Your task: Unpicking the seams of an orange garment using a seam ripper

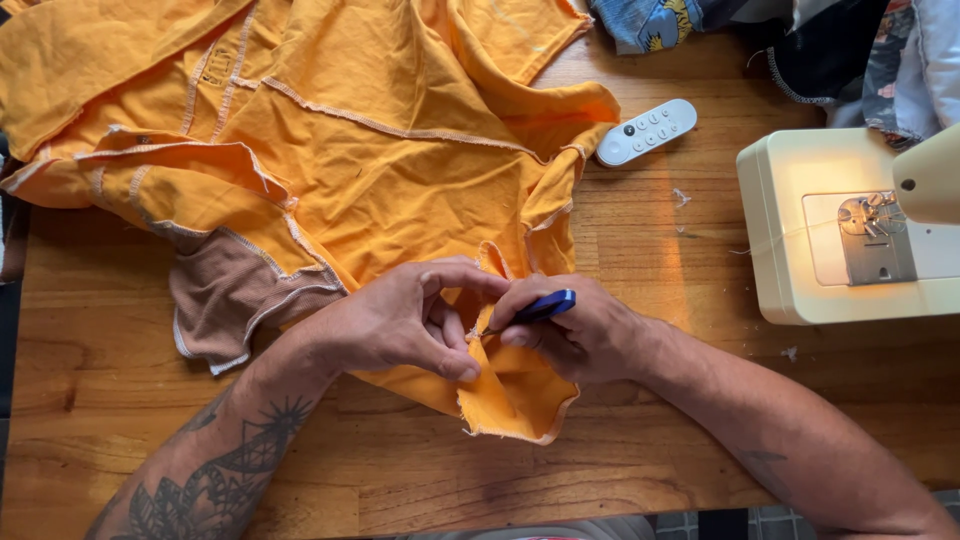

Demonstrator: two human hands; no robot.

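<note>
To your right, a cream sewing machine (850,225) stands on the wooden table (400,470), its metal needle plate (868,240) lit from above and a pale thread trailing off its left side. Just left of it, near the far edge, you have a small white remote control (647,131) with dark buttons lying at a slant. A few scraps of thread (681,197) lie on the wood between the remote and the machine, and another speck sits below the machine's near corner. At the top right, a heap of patterned cloth (850,50) in blue, black and white is piled behind the machine.
</note>
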